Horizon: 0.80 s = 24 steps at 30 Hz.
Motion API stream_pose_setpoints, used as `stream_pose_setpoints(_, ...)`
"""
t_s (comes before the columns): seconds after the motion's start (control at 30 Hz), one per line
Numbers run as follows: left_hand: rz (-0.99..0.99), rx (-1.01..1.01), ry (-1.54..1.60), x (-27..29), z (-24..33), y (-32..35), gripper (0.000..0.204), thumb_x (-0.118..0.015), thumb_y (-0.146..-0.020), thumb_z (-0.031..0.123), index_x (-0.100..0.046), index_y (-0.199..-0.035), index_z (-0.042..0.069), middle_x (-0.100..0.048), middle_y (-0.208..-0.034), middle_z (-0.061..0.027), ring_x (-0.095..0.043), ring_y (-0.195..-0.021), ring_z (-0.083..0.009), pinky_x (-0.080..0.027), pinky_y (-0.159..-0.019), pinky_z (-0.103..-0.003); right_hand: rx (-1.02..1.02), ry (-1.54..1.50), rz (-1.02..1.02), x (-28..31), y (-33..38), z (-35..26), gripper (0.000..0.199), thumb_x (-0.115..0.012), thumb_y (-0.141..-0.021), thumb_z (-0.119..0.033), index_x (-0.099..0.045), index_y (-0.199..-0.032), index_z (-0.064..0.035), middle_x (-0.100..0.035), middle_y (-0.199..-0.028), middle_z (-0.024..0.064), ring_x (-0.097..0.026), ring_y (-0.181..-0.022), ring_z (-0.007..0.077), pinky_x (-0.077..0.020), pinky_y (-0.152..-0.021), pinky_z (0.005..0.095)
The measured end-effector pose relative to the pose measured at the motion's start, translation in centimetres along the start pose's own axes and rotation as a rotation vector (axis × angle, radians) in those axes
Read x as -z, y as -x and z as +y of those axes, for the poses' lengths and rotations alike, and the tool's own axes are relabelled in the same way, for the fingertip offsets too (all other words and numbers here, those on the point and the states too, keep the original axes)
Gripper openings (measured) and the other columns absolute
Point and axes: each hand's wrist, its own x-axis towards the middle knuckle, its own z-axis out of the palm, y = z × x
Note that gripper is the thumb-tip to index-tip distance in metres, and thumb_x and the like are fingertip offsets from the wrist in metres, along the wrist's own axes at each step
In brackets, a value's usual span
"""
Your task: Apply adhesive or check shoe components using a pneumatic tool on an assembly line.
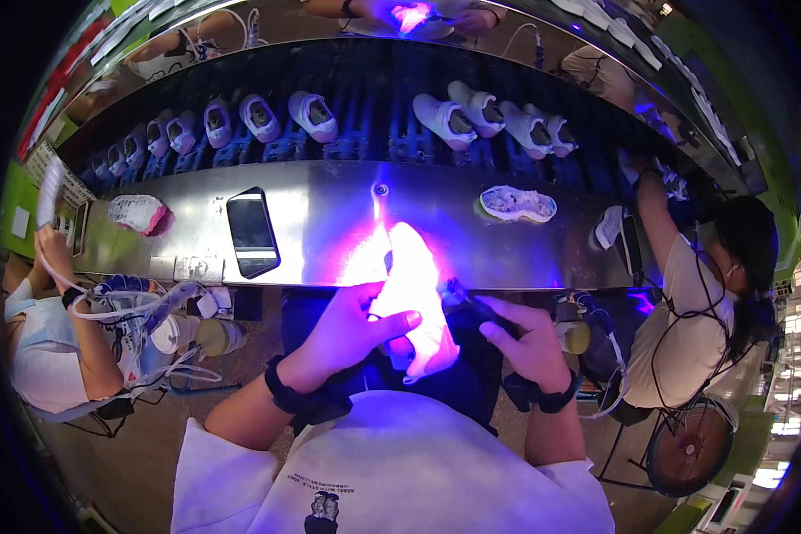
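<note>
In front of my chest, my left hand [351,325] grips a shoe upper [414,303], its thumb pressed on the near side. The upper glows white and pink under violet light, which washes out its detail. A dark-handled brush [485,311] is in my right hand [532,343], its fingers closed round the handle. The brush head [454,291] points at the upper's right side; I cannot tell whether they touch. Beyond my hands, a shoe sole [518,203] lies on the metal bench [329,191] to the right. Another sole [136,214] with a pink edge lies to the left.
A black phone [252,231] lies on the bench, left of my hands. Behind the bench runs a roller conveyor [365,98] carrying several pale shoes [311,116]. Co-workers sit at left [67,356] and right [685,311]. Pots [220,336] and hoses stand low at left; a round fan [690,449] is at lower right.
</note>
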Motion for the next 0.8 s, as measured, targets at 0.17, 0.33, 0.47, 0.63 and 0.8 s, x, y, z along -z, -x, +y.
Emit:
stream_pose_setpoints(0.17, 0.096, -0.088, -0.246, 0.6, 0.7, -1.7, 0.049, -0.080, -0.090, 0.024, -0.064, -0.128, -0.002, -0.071, -0.112, -0.0069, -0.066, -0.103, -0.0134, -0.052, -0.093, -0.033, -0.066, -0.039, -0.142, 2.3, 1.0, 0.5, 0.041, -0.073, -0.091, -0.006, -0.068, -0.132, -0.0020, -0.074, -0.097, 0.0059, -0.065, -0.088, 0.0106, -0.0519, -0.083, 0.0280)
stream_pose_setpoints(0.33, 0.175, -0.092, -0.222, 0.0, 0.0, -3.9, 0.045, -0.080, -0.091, 0.022, -0.065, -0.125, -0.002, -0.071, -0.112, -0.0066, -0.066, -0.103, -0.0136, -0.052, -0.093, -0.032, -0.021, 0.113, -0.090, 1.9, 1.7, 2.3, 0.041, -0.074, -0.089, -0.005, -0.069, -0.130, -0.0026, -0.074, -0.094, 0.0067, -0.065, -0.085, 0.0127, -0.0517, -0.081, 0.0295)
stream_pose_setpoints(0.47, 0.209, -0.078, -0.228, -0.6, -0.6, -5.7, 0.042, -0.078, -0.093, 0.021, -0.065, -0.125, -0.003, -0.072, -0.111, -0.0069, -0.066, -0.103, -0.0127, -0.052, -0.092, -0.032, 0.018, 0.119, 0.091, 0.8, 2.0, 5.1, 0.042, -0.076, -0.087, -0.005, -0.070, -0.129, -0.0048, -0.073, -0.095, 0.0119, -0.068, -0.085, 0.0196, -0.0521, -0.081, 0.0318)
stream_pose_setpoints(0.63, 0.173, 0.269, 0.262, -0.7, -0.2, -6.0, 0.037, -0.070, -0.099, 0.039, -0.066, -0.107, 0.003, -0.069, -0.092, -0.0045, -0.069, -0.085, -0.0139, -0.059, -0.078, -0.031, 0.053, 0.180, 0.151, 2.5, 0.1, 2.7, 0.044, -0.077, -0.086, -0.006, -0.070, -0.129, -0.0089, -0.069, -0.089, 0.0138, -0.066, -0.078, 0.0230, -0.0519, -0.075, 0.0324)
stream_pose_setpoints(0.8, 0.257, 0.371, 0.430, -2.1, 1.8, -4.8, 0.047, -0.063, -0.101, 0.048, -0.058, -0.119, 0.005, -0.066, -0.099, -0.0062, -0.069, -0.081, -0.0171, -0.064, -0.077, -0.035, 0.153, 0.347, 0.102, 4.7, -1.7, -1.4, 0.043, -0.077, -0.085, -0.004, -0.071, -0.127, -0.0076, -0.069, -0.090, 0.0134, -0.065, -0.076, 0.0243, -0.0511, -0.074, 0.0319)
